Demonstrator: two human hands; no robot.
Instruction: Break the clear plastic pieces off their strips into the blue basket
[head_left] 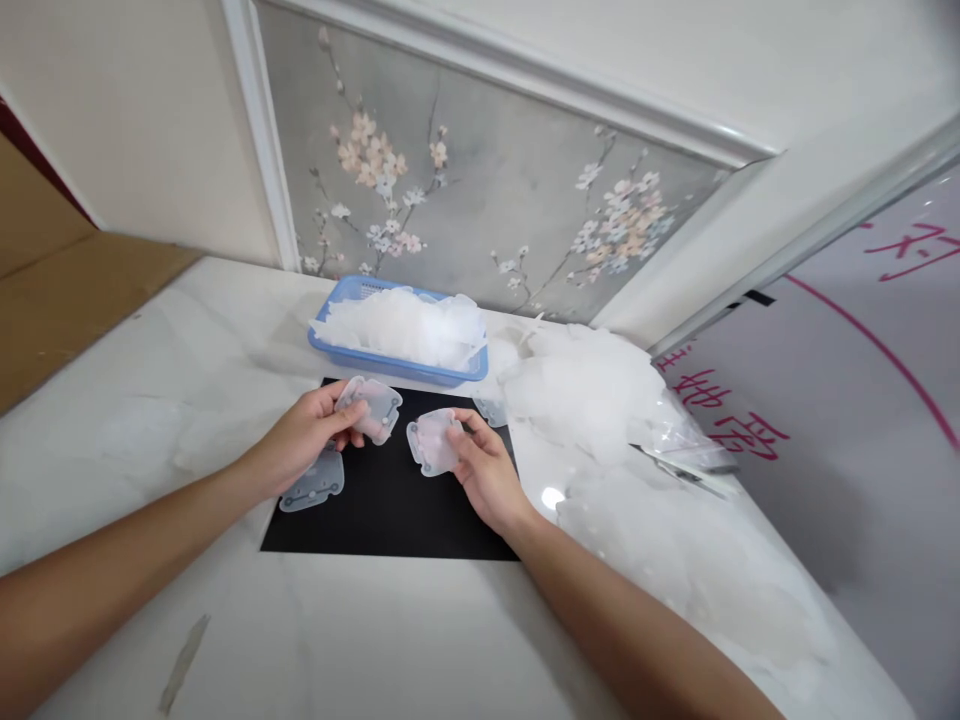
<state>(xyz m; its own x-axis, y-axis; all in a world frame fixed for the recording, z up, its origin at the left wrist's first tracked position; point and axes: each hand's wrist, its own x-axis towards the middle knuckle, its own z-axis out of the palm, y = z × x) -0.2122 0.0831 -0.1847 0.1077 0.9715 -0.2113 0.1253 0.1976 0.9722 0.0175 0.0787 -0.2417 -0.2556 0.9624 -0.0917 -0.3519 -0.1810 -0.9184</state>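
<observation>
My left hand (330, 418) pinches a thin translucent plastic piece (381, 408) with notched edges and grey markings between thumb and fingers. A similar translucent piece (429, 442) is gripped by my right hand (484, 465), a short gap away from the first. Both are held above a black mat (420, 515). Below my left wrist, another such piece (315, 482) lies at the mat's left edge. One more piece (491, 410) lies at the mat's far right corner, partly hidden behind my right fingers.
Behind the mat stands a blue basket (390, 365) heaped with white translucent pieces (405, 325). To its right is a loose pile (585, 390) of similar pieces and a clear plastic bag (690, 435). A whiteboard (825, 480) with red writing borders the table's right side; a floral wall panel (480, 170) rises behind.
</observation>
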